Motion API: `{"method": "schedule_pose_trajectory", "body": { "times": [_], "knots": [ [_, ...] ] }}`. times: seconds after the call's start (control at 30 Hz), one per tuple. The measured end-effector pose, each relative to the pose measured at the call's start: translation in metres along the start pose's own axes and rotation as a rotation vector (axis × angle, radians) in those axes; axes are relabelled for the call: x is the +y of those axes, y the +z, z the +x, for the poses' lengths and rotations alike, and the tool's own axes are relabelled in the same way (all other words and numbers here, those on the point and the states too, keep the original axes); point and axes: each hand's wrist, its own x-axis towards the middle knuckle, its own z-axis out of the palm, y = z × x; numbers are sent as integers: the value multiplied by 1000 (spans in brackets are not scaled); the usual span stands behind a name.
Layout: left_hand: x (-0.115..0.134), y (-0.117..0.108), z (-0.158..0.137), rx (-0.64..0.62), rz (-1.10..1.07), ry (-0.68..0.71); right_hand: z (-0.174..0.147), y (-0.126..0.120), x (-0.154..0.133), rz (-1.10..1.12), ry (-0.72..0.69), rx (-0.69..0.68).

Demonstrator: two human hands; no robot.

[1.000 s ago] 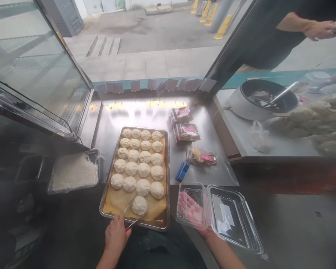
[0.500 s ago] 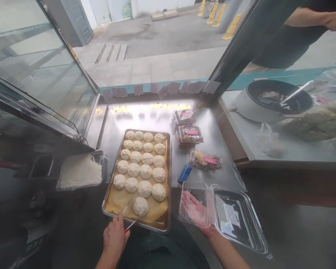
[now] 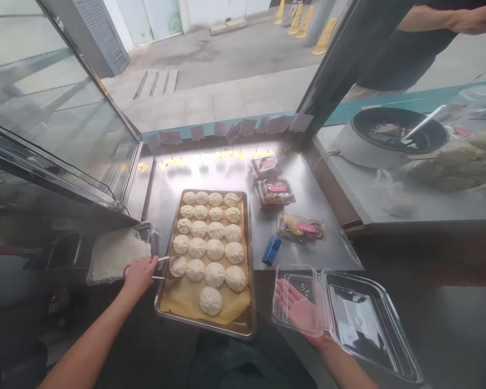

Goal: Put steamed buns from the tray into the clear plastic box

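Now our left hand (image 3: 140,273) has swung away from the lone bun (image 3: 210,300) at the near end of the tray (image 3: 249,302) over to the tray's left edge. Our fingers squeeze the tongs (image 3: 162,268), and their tips sit around a bun (image 3: 178,266) just right of the hand. Left of the hand lies a pan of white rice (image 3: 115,253). Our right hand (image 3: 302,313) is spread flat under the clear box (image 3: 348,313). Beyond it lies a blue lighter (image 3: 271,250).

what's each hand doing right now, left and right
Left hand: closed on tongs, tips at a bun on the tray.
Right hand: open, palm up under the clear container.
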Motion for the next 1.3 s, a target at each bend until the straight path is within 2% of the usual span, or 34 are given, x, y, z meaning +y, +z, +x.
{"method": "schedule_pose_trajectory", "body": {
  "times": [0.1, 0.2, 0.3, 0.43, 0.53, 0.6, 0.73, 0.87, 1.03, 1.13, 1.3],
  "knots": [
    [-13, -2, 35, -22, 20, 107, -12, 2, 2, 71, 9, 67],
    [-12, -4, 49, -39, 36, 153, -23, -2, 11, 110, 3, 108],
    [1, -15, 46, -40, 40, 144, -26, -13, 26, 112, -28, 93],
    [35, -42, 29, 6, 45, 107, -20, -21, 40, 86, -146, -2],
    [55, -57, 15, 43, 56, 45, -17, -19, 40, 92, -109, -42],
    [57, -58, 8, 47, 54, 23, -16, -15, 37, 96, -79, -39],
    [30, -41, 9, 52, 49, 43, -16, -9, 32, 77, -71, 71],
    [-2, -22, 29, 30, 48, 108, -20, -1, 32, 84, -38, 112],
    [-10, -9, 46, 10, 41, 158, -24, 13, 30, 76, -11, 117],
    [-5, -2, 31, 23, 43, 135, -23, 21, 30, 40, -13, 121],
    [7, 28, -25, 90, 49, 0, -7, 15, 34, 25, -17, 74]
  ]
}}
